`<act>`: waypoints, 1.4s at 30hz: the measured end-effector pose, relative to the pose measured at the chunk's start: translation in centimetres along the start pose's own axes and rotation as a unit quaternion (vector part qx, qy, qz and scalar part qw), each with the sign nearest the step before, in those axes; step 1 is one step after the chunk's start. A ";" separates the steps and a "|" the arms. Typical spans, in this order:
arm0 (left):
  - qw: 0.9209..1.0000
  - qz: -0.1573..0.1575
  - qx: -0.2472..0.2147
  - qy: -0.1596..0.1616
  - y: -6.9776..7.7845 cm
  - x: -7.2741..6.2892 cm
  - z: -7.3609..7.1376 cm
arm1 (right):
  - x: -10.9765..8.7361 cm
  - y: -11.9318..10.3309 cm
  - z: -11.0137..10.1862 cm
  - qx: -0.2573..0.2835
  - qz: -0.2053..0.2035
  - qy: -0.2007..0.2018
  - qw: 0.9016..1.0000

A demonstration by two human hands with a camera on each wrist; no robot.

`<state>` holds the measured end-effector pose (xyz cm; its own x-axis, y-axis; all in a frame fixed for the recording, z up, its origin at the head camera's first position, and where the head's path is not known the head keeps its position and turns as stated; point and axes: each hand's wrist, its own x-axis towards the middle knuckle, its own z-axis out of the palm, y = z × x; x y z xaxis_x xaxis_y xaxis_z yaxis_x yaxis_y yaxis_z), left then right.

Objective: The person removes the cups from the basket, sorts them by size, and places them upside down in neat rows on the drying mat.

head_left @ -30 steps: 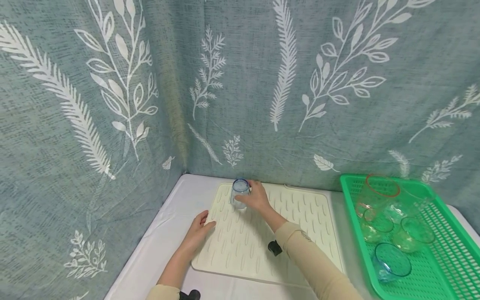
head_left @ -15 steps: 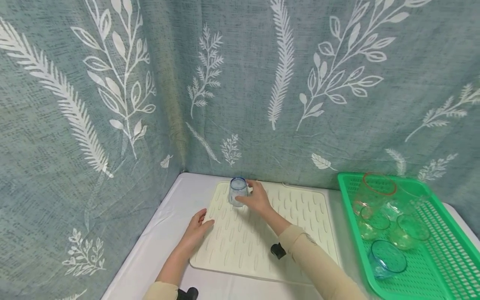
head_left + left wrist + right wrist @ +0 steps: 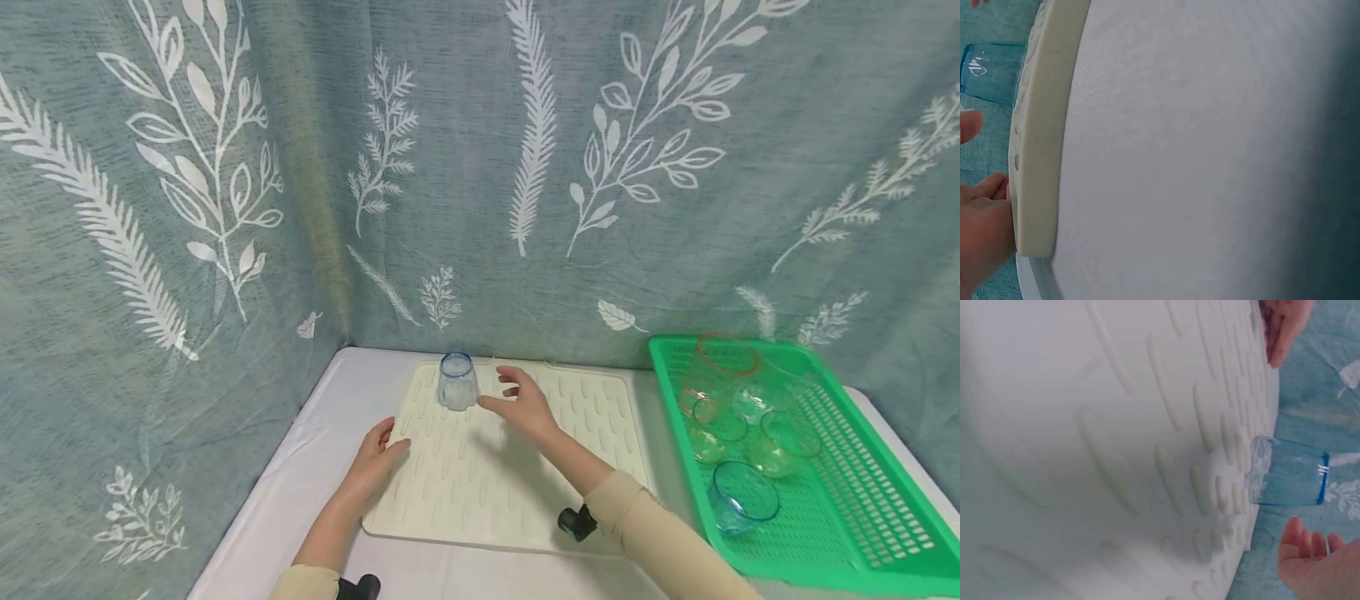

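Observation:
A clear glass tumbler (image 3: 457, 390) stands on the back left part of the cream ribbed mat (image 3: 442, 500), its narrower dark blue end up. Just right of it, my right hand (image 3: 528, 408) is held over the mat with fingers apart and nothing in them. The right wrist view shows a gap between that hand's fingertips (image 3: 1293, 525) and the tumbler. At the mat's left edge is my left hand (image 3: 371, 462), thumb out over the mat and fingers loosely bent by the rim. In the left wrist view its fingers (image 3: 988, 187) lie right against the mat.
A green plastic basket (image 3: 679, 433) stands to the right, holding a blue tumbler (image 3: 729, 512), a red-rimmed glass (image 3: 701, 375) and several other glasses. White cloth (image 3: 322, 417) covers the table. A patterned teal curtain (image 3: 465, 208) hangs behind and on the left.
My right hand has let go of the tumbler and drawn off to the right. The tumbler stays on the mat, and the left hand keeps its place. The head view has swung slightly right.

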<state>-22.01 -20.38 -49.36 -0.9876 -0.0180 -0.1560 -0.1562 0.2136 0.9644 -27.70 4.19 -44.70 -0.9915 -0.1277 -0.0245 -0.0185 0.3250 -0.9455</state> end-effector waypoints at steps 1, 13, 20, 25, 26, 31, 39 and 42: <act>1.000 0.002 0.001 -0.001 0.0 0.0 -0.1 | -0.3 0.0 -0.2 0.009 0.006 0.004 1.000; 1.000 0.000 0.011 -0.007 0.2 0.2 -0.8 | -4.7 -0.3 -3.2 0.087 0.021 0.026 0.996; 1.000 -0.005 0.024 -0.014 0.5 0.0 -0.7 | -7.0 -0.8 -5.2 0.105 0.013 0.020 0.994; 0.999 -0.009 0.035 -0.016 0.5 0.1 -0.5 | -8.5 -0.4 -6.9 0.130 0.022 0.011 0.991; 0.999 -0.008 0.033 -0.017 0.4 0.1 -0.4 | -8.8 -0.2 -7.3 0.137 0.025 0.010 0.990; 0.999 -0.006 0.035 -0.018 0.2 0.1 -0.1 | -10.5 0.4 -9.3 0.157 0.030 0.022 0.987; 0.999 0.001 0.048 -0.020 0.4 0.1 0.2 | -13.0 0.1 -13.4 0.130 0.000 0.040 0.991; 0.998 -0.002 0.053 -0.022 0.5 0.2 0.2 | -13.9 0.2 -15.1 0.095 -0.015 0.057 0.994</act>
<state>-22.30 -20.10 -48.95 -0.9850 0.0230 -0.1711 -0.1553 0.3151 0.9363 -15.85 20.16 -39.62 -0.9992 -0.0246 0.0311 -0.0342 0.1385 -0.9898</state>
